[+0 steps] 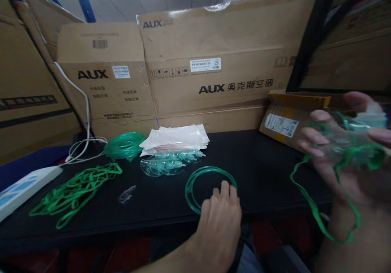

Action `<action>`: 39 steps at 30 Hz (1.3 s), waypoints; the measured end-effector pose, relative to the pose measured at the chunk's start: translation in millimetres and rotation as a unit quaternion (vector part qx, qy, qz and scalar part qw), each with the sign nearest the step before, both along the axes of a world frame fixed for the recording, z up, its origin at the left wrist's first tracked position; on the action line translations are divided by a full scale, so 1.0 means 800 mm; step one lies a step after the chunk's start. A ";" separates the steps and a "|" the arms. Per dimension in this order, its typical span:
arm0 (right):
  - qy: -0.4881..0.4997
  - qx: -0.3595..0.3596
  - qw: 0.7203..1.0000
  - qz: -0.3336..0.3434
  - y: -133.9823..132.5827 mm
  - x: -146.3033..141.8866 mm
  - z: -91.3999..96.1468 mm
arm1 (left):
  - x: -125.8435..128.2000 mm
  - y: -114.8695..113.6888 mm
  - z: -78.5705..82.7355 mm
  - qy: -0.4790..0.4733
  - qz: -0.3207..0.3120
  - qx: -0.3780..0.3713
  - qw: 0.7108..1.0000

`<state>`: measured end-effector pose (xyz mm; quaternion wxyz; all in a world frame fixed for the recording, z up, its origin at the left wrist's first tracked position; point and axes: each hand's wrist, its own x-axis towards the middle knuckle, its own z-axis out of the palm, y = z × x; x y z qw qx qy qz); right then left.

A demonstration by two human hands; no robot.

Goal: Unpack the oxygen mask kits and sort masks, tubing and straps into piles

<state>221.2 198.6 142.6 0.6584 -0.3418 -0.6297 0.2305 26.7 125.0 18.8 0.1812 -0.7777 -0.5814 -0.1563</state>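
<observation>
My left hand (221, 214) reaches over the table with its fingers curled down on the near right side of a coil of green tubing (188, 195). The coil lies flat on the black surface, and my fingertips are partly hidden. Raised at the right, my right hand (339, 155) is closed around a clear plastic oxygen mask (339, 143), slightly blurred. A green elastic strap (308, 199) hangs from this mask in a loose loop. Behind the coil, several clear green-tinted masks (163, 165) lie in overlapping rows.
White pouches (180, 136) are stacked behind the masks. Farther left lie bundled green tubing (124, 145), tangled green straps (79, 187), small clear pieces (126, 194) and a power strip (27, 189). An open cardboard box (284, 118) sits back right; large cartons (226, 69) wall the rear.
</observation>
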 end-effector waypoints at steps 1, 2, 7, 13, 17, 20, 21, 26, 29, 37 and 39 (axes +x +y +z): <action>0.046 -0.034 0.996 0.070 0.000 -0.007 0.015 | 0.001 0.001 -0.001 -0.008 0.003 0.010 1.000; 0.065 -0.064 0.991 0.101 0.001 -0.014 0.029 | 0.001 0.001 0.001 -0.017 0.004 0.016 1.000; -0.055 -0.176 0.955 0.234 0.022 -0.028 0.037 | -0.035 -0.004 0.040 -0.057 -0.030 -0.039 0.997; -0.384 -0.192 0.866 0.256 0.018 -0.028 -0.032 | -0.143 -0.015 0.070 -0.141 -0.076 -0.060 0.985; -0.442 -0.078 0.860 0.243 -0.009 -0.036 -0.065 | -0.163 -0.022 0.062 -0.184 -0.084 -0.094 0.975; -0.460 -0.035 0.857 0.230 -0.027 -0.039 -0.078 | -0.150 -0.028 0.051 -0.175 -0.123 -0.122 0.969; -0.463 -0.025 0.855 0.230 -0.031 -0.039 -0.082 | -0.146 -0.030 0.047 -0.167 -0.134 -0.129 0.968; -0.487 0.021 0.848 0.208 -0.038 -0.038 -0.104 | -0.132 -0.028 0.033 -0.145 -0.154 -0.124 0.969; -0.511 0.058 0.839 0.176 -0.038 -0.041 -0.114 | -0.130 -0.027 0.027 -0.161 -0.157 -0.093 0.970; -0.436 0.075 0.882 0.162 -0.035 -0.051 -0.126 | -0.121 -0.032 0.017 -0.177 -0.168 -0.041 0.969; -0.391 0.035 0.907 0.150 -0.034 -0.051 -0.124 | -0.119 -0.032 0.018 -0.183 -0.167 -0.030 0.968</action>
